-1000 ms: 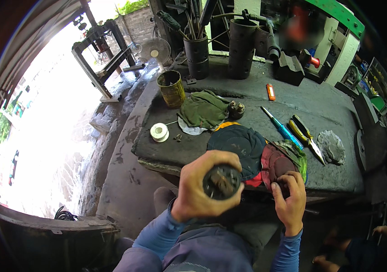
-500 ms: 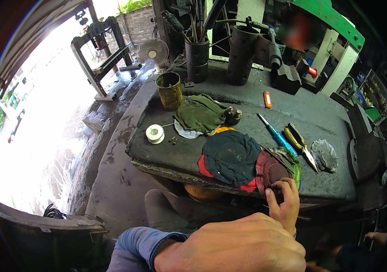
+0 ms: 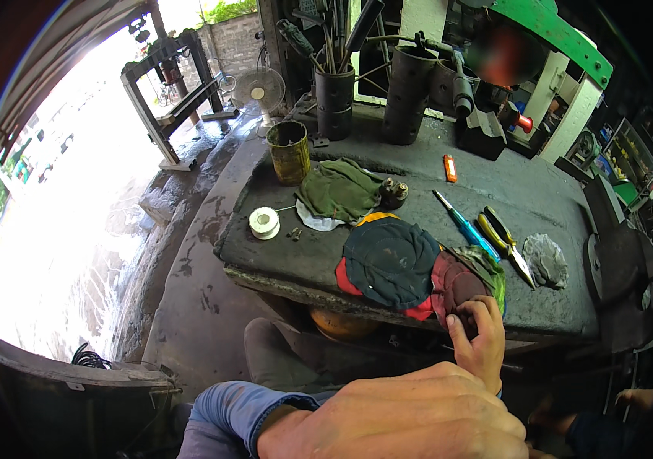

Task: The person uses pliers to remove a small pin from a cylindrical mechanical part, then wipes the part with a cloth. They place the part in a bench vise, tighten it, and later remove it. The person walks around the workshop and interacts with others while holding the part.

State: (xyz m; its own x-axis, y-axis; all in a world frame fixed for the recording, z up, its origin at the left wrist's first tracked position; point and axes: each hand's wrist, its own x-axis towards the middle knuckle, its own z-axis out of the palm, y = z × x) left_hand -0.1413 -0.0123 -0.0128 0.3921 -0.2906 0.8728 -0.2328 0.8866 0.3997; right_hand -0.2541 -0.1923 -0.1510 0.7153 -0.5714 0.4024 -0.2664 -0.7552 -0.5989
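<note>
Right hand curls at the maroon cloth, just right of the navy cloth, pinch unclear; left hand, nearer the body than the navy cloth, hides its grip: can't tell!

Daylight glare from left bleaches ground outside; counter sits dimmer, lower right near-black, edges bowing at rim.

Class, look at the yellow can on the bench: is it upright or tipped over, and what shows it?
Upright: the yellow can stands on its base on the bench, its open rim facing up.
</note>
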